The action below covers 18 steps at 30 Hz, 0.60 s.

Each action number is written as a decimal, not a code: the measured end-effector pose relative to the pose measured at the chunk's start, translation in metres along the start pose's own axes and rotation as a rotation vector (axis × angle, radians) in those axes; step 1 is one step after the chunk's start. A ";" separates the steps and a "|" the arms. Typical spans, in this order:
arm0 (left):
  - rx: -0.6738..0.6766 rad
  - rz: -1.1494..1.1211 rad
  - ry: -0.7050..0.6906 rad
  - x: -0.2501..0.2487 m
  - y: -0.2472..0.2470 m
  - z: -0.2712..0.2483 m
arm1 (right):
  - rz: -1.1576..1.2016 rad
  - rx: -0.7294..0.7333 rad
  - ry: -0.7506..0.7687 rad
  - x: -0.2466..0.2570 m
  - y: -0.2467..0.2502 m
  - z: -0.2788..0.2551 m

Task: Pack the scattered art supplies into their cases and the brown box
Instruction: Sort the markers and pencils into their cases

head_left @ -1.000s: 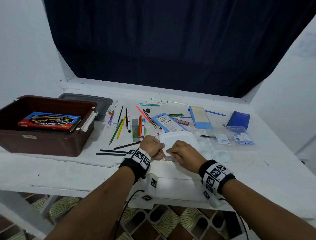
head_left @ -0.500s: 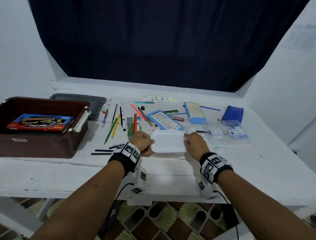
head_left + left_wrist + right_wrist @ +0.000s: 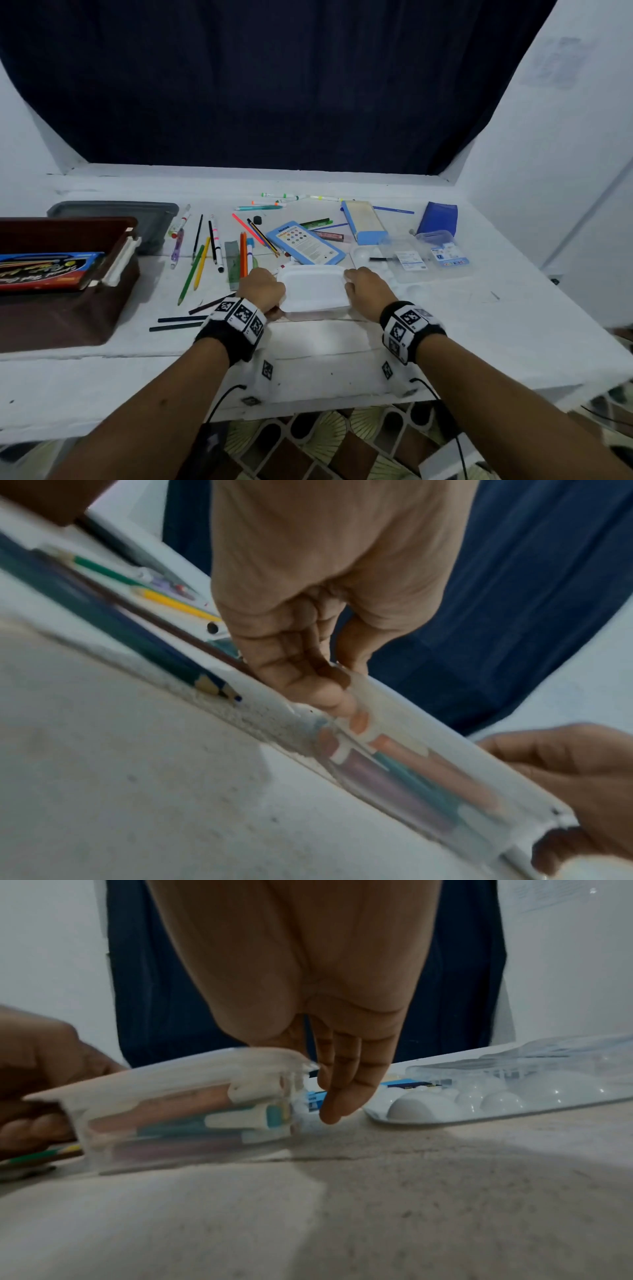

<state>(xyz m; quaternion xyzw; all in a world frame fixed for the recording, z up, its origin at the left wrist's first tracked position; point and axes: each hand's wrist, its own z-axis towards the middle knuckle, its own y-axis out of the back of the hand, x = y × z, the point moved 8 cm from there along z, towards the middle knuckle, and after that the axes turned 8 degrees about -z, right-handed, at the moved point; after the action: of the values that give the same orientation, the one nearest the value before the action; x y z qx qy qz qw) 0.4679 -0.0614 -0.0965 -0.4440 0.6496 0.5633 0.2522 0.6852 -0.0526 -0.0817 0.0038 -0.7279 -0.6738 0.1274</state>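
Left hand (image 3: 262, 289) and right hand (image 3: 368, 287) grasp the case (image 3: 311, 287) ends (markers inside); a loose lid risks popping open, spilling them

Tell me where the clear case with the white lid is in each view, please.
Head: clear case at centre, between the left hand and right hand.
Left wrist: lower right, running diagonally.
Right wrist: left of centre.
Shared landmark: the dark blue curtain behind the table.
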 end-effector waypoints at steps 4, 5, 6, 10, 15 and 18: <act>-0.019 0.382 -0.401 -0.029 -0.001 -0.002 | 0.074 0.040 0.112 0.002 0.005 0.001; 0.005 0.438 -0.485 -0.036 -0.005 -0.005 | 0.100 0.032 0.159 0.005 0.009 0.000; 0.064 0.473 -0.529 -0.040 -0.012 -0.007 | 0.106 0.036 0.195 0.007 0.011 -0.002; 0.310 0.705 -0.432 -0.029 -0.048 0.000 | -0.022 0.140 0.240 0.012 -0.004 -0.001; 0.280 0.788 -0.407 -0.016 -0.055 0.002 | 0.002 0.192 0.140 0.006 -0.022 0.003; 0.241 0.758 -0.439 -0.016 -0.054 0.005 | 0.010 0.149 0.147 0.006 -0.021 0.005</act>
<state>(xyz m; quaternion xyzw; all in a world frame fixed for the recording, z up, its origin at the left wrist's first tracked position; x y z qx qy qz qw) 0.5209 -0.0506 -0.1121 -0.0125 0.7582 0.6172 0.2099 0.6753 -0.0508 -0.1013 0.0592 -0.7645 -0.6151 0.1833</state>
